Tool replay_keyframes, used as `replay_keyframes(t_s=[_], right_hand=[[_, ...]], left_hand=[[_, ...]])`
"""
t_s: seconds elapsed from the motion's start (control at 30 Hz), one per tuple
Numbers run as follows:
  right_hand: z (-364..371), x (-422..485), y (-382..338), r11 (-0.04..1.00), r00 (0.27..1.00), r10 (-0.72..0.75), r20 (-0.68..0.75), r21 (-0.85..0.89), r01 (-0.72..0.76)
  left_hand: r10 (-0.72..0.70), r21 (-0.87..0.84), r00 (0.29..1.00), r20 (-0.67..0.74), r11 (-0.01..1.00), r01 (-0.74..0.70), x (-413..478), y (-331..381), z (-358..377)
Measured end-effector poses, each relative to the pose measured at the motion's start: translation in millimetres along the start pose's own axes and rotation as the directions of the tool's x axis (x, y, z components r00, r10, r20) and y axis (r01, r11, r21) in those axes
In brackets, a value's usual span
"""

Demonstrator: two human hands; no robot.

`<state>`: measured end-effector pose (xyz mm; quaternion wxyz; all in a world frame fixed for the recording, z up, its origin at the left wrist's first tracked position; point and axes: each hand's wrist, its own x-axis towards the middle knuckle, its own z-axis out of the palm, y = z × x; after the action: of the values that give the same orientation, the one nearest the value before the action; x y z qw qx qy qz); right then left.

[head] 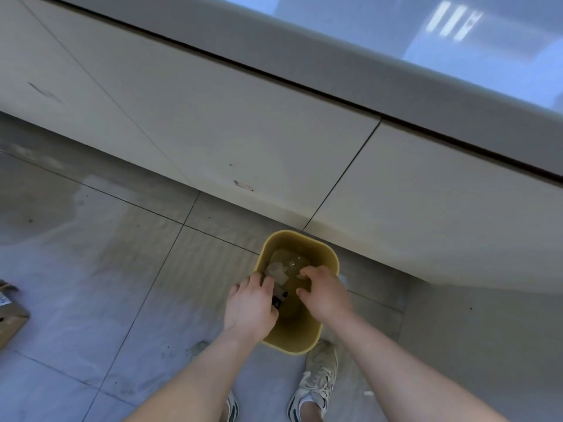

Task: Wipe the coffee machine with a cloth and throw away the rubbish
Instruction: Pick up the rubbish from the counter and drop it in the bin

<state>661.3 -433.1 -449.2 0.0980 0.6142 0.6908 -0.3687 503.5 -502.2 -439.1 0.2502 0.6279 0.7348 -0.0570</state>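
Grey tiled floor (91, 269), cream cabinet fronts (243, 132)

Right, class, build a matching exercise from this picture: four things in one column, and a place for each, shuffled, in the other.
Things:
1. yellow bin
2. cardboard box
3. crumpled rubbish
4. trainer

Places:
A. at the picture's far left edge
B. inside the bin
C. on the tiles, by the cabinet base
D. on the floor, just below the bin

Pairs: 1-C, 2-A, 3-B, 4-D
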Motion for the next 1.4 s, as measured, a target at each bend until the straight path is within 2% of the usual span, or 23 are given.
replay_keyframes(t_s=[0.4,0.67,0.83,1.13,1.4], right_hand=[[-48.3,-38.9,-33.7,0.995,0.992,-0.079,-0.103,-0.067,0.072],[-133.6,-121.9,-88.2,0.974,0.953,-0.213,-0.214,-0.121,0.190],[-203.1,-167.8,-133.6,0.953,0.913,-0.292,-0.285,-0.170,0.252],[-316.3,-225.7,-177.8,0.926,0.825,-0.377,-0.420,-0.194,0.325],[-370.4,-249.3,-194.0,0.907,0.812,-0.419,-0.406,-0.237,0.349]], left_hand=[[0.006,0.002,0.999,-0.039,1.000,-0.006,-27.4,8.1,-67.9],[0.010,-0.015,0.985,-0.173,1.000,-0.013,-91.7,27.1,-177.8],[-0.029,0.014,0.965,-0.261,0.999,0.034,-128.4,32.3,-258.0],[-0.026,0.035,0.878,-0.477,0.998,0.048,-169.6,52.7,-372.8],[-0.007,0.059,0.821,-0.571,0.997,0.049,-185.8,68.0,-425.9]])
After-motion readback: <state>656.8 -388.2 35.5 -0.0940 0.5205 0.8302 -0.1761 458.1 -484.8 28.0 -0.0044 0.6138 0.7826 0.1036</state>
